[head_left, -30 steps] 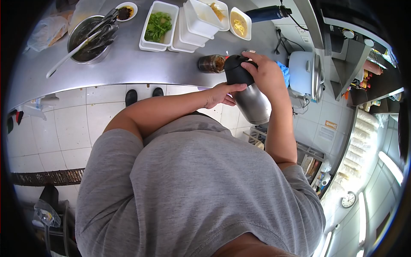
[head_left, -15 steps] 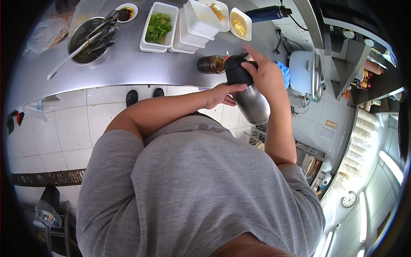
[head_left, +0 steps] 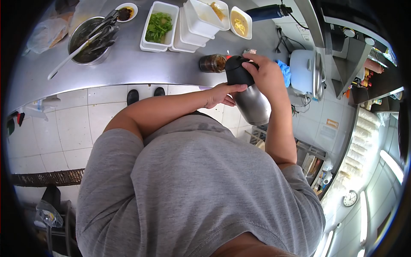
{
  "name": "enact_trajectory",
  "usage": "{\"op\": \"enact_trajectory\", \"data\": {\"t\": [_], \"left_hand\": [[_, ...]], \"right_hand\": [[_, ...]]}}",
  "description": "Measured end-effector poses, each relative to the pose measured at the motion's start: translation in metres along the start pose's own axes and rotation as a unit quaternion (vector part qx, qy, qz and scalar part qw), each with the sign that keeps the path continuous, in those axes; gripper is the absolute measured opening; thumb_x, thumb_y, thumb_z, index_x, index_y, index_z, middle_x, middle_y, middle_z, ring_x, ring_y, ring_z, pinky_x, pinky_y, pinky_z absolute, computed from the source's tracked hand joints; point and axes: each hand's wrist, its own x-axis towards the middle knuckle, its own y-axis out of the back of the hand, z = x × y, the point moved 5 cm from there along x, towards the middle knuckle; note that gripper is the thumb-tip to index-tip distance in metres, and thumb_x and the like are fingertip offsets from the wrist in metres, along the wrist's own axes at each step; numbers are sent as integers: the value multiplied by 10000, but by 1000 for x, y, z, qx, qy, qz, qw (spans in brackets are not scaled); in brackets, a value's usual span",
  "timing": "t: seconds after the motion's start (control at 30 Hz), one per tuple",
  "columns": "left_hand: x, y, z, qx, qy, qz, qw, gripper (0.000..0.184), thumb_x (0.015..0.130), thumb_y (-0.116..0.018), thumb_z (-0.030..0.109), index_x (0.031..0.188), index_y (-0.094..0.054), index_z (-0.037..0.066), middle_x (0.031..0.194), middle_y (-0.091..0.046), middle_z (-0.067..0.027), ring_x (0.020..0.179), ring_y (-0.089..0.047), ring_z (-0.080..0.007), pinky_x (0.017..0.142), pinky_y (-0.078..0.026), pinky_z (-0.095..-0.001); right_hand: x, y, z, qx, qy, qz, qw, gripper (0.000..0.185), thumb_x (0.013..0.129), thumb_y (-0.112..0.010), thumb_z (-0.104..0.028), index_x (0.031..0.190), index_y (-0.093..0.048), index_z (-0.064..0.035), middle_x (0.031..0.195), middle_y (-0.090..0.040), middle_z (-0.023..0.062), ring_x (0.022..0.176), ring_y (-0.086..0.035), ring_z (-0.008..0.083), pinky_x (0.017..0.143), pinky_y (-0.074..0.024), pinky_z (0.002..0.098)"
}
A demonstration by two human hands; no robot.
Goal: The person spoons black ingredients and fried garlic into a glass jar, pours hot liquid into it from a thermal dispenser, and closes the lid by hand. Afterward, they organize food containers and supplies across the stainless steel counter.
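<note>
A steel vacuum flask (head_left: 251,105) with a black top (head_left: 238,73) is held tilted in front of my body, just past the table's edge. My left hand (head_left: 223,94) holds it from the side, the thumb lying across it below the black top; its other fingers are partly hidden behind the flask. My right hand (head_left: 266,73) is closed over the black top, with the thumb and bent fingers on it. Close to the flask, a glass jar (head_left: 210,63) with brown contents lies or leans on the table.
On the steel table (head_left: 128,70) are a metal pot (head_left: 73,43) with utensils, a white tub of green leaves (head_left: 159,28), stacked white tubs (head_left: 188,36), a bowl of yellowish food (head_left: 240,23) and a small sauce bowl (head_left: 133,9). A large lidded container (head_left: 302,73) stands at the right.
My right index finger, stretched out past the black top before, has bent down onto it. The flask and my left hand have hardly moved.
</note>
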Motion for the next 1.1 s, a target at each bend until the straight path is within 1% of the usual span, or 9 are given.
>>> {"op": "enact_trajectory", "data": {"t": [0.13,0.23,0.43,0.63,0.67,0.87,1.0,1.07,1.1], "left_hand": [[1,2,2,2,2,1,1000,826,792,-631,649,1323,-462,39,1231,-537,-129,1098,-577,-281,987,-462,-389],[-1,1,2,19,17,14,1000,838,783,-649,641,1334,-451,41,1251,-528,-126,1113,-565,-272,987,-462,-388],[-7,6,8,89,34,37,995,910,717,-727,618,1363,-424,52,1294,-519,-117,1138,-539,-231,966,-453,-355],[-17,9,17,168,47,84,981,922,652,-810,541,1347,-455,51,1266,-556,-102,1115,-542,-191,915,-444,-321],[-18,8,19,184,40,89,978,911,648,-817,527,1340,-466,48,1257,-565,-105,1114,-543,-191,908,-444,-323],[-20,10,22,229,27,121,966,885,647,-829,493,1322,-493,30,1238,-586,-116,1126,-541,-206,885,-445,-326],[-22,11,22,204,18,132,970,924,623,-842,490,1307,-490,-23,1270,-567,-157,1199,-528,-265,1013,-398,-349],[-14,19,11,175,32,124,976,922,639,-820,526,1316,-478,1,1236,-571,-142,1159,-540,-258,1003,-405,-355],[-11,22,5,159,39,120,979,921,647,-809,545,1320,-472,13,1219,-573,-134,1139,-547,-254,998,-409,-359]], "right_hand": [[-3,4,-5,-8,1,45,999,325,850,-648,-247,1140,-653,-100,994,-669,191,881,-644,372,764,-507,421],[-5,0,8,4,-2,6,1000,414,840,-663,-252,1222,-598,-106,985,-671,198,883,-645,376,766,-509,422],[-25,-2,18,59,-75,46,994,612,800,-721,-249,1348,-484,-114,903,-668,219,817,-649,390,690,-508,413],[-50,-21,44,163,-128,86,974,670,752,-777,-175,1352,-491,-91,716,-600,118,627,-601,253,619,-486,345],[-54,-23,46,178,-135,93,970,681,738,-789,-140,1350,-496,-87,706,-596,88,622,-594,189,607,-482,312],[-66,-37,58,252,-156,129,947,670,738,-789,-91,1347,-511,-120,698,-587,61,630,-578,135,616,-483,276],[-63,-35,54,231,-125,127,957,584,758,-771,-119,1301,-560,-148,809,-653,100,704,-638,201,650,-505,316],[-57,-34,50,188,-50,150,969,517,768,-761,-141,1258,-599,-150,893,-683,131,762,-668,253,673,-514,340],[-54,-32,45,178,-65,138,972,483,772,-754,-157,1234,-614,-143,927,-682,142,791,-667,275,686,-516,350]]}}
